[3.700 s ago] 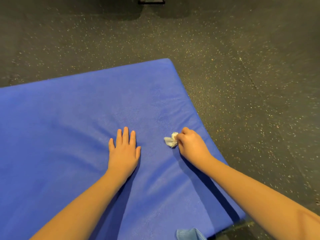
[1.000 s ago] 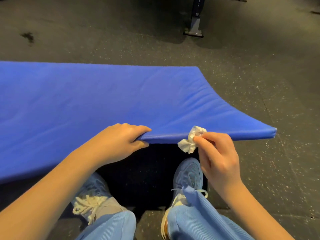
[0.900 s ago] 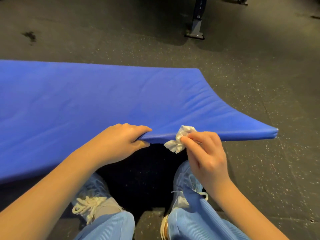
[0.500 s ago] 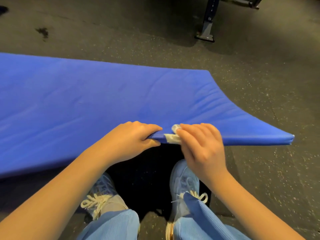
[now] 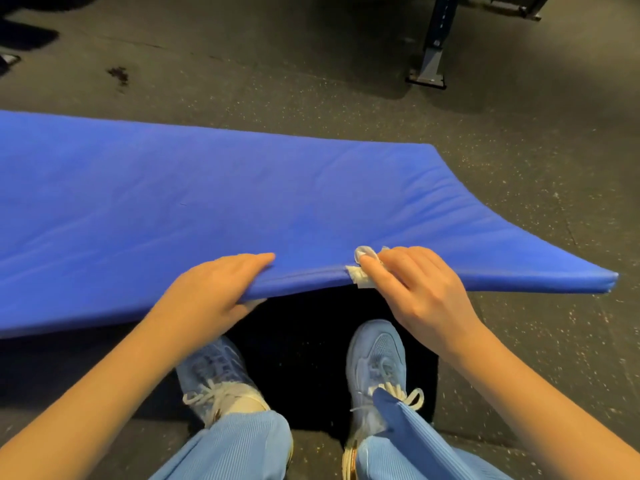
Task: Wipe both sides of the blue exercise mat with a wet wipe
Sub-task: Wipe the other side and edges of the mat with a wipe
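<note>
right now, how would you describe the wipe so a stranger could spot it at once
Find the big blue mat, its near edge lifted off the dark floor. On that edge the right hand pinches a small crumpled wipe. It is the only white thing on the mat; the left hand beside it grips bare mat.

Dim indoor light, warm cast. Mat [image 5: 242, 195] evenly lit beyond the fingers [image 5: 254, 260], faint sheen. Deep black shadow directly beneath the fingers, under the lifted edge. Wet wipe [image 5: 360, 279] against the fingers pale, detail washed out. Floor [image 5: 519, 168] well beyond the fingers murky. Frame edges bow; forearms [image 5: 104, 393] slightly soft.
</note>
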`<action>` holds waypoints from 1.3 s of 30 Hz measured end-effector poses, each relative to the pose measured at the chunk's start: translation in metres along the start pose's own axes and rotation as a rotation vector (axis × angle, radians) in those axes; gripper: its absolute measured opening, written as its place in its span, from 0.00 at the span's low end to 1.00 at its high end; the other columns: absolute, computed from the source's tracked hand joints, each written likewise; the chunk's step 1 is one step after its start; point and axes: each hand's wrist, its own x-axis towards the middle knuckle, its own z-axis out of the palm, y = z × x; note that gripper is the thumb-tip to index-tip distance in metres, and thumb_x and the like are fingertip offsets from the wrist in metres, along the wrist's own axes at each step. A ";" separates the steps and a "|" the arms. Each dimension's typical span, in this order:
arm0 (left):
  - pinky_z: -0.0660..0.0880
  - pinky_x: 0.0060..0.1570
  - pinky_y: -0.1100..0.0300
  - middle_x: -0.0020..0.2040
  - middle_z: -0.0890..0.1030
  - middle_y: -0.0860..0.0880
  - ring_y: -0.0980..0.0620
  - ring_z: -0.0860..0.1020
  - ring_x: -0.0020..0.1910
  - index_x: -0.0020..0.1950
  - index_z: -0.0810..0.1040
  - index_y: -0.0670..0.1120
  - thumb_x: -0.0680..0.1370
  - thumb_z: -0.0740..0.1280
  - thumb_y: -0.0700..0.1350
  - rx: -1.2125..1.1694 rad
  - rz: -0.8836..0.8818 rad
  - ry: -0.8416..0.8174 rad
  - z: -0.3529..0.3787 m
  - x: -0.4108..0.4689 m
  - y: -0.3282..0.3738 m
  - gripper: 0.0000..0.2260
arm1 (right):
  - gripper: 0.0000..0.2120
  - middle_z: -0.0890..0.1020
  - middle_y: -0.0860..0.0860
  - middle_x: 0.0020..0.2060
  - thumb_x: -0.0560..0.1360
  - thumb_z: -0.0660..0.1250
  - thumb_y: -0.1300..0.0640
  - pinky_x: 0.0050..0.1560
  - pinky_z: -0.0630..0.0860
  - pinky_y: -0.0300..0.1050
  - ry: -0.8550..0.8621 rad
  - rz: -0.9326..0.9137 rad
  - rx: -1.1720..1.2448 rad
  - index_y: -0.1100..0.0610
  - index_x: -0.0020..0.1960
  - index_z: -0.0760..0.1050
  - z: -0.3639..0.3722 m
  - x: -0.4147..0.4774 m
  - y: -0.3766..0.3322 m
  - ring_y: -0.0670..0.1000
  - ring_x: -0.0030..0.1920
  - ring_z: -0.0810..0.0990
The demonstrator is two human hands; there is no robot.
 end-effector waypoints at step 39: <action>0.66 0.34 0.56 0.42 0.83 0.46 0.41 0.79 0.41 0.58 0.77 0.49 0.75 0.62 0.63 0.008 0.094 0.142 -0.025 0.062 0.103 0.21 | 0.14 0.81 0.54 0.56 0.80 0.59 0.59 0.60 0.72 0.52 0.060 0.170 -0.048 0.59 0.61 0.79 -0.044 0.016 -0.009 0.57 0.56 0.79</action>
